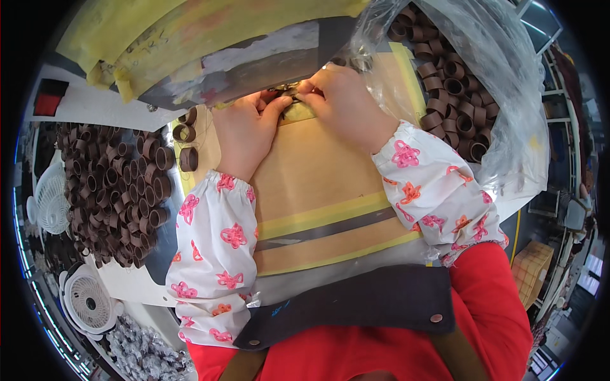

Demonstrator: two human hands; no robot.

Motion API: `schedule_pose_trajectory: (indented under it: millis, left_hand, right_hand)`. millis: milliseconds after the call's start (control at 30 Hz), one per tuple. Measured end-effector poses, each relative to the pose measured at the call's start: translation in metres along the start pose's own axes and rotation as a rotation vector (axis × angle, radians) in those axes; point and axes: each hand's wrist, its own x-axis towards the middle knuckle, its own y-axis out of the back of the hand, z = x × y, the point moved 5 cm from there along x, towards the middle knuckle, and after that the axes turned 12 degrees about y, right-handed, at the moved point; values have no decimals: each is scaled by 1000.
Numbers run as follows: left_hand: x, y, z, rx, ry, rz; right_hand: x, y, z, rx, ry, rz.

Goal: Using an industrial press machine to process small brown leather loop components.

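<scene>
Head view, from the fingertips outward:

- Small dark piece [291, 93]: in the lit gap beneath the grey panel [330, 39]; mostly hidden. Judged light and fiddly; best taken by its edges, between thumb and forefinger.
- Your left hand [244, 130]: thumb and fingers drawn in close at the piece's left; whether they grip it, cannot tell.
- Your right hand [346, 101]: thumb and forefinger nearly meeting at its right; hold likewise uncertain.
- Tan work surface [311, 165]: beneath your wrists, edged with yellow tape [324, 217].
- Brown rings: heaped left [121, 178]; more lie right, beside clear plastic sheeting [508, 82]. Probably light, springy.
</scene>
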Motion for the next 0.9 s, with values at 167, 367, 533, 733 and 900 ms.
schedule_pose_trajectory:
  millis: [167, 367, 533, 733, 900]
  left_hand:
    - [0, 3, -1, 40, -40, 39]
    - [-22, 9, 12, 195, -223, 129]
    - [-51, 53, -13, 355, -276, 272]
    - [-55, 85, -33, 404, -114, 230]
    - [-56, 60, 26, 383, -348, 309]
  right_hand:
    - [-3, -8, 3, 24, 49, 53]
    - [-7, -6, -9, 78, 47, -9]
    - [-3, 40, -17, -69, -22, 15]
    - [17, 91, 77, -488, -273, 76]
    - [21, 85, 95, -562, -356, -25]
